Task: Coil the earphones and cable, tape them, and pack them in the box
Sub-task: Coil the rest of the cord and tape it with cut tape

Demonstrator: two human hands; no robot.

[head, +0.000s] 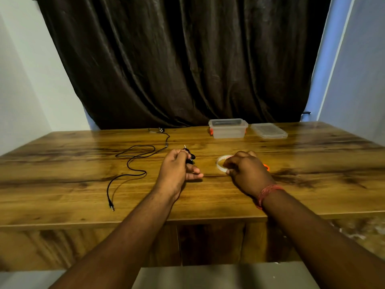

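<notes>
The tape roll (222, 163) carries red print too blurred to read. The right hand (244, 171) curls its fingers over the roll on the table (312, 163), hiding most of it and an orange thing behind. The left hand (179, 166) grips a small black coiled bundle (190, 157), mostly hidden. A black cable (133, 161) lies loose at left. The open box (228, 128) and lid (268, 130) sit at the far edge.
</notes>
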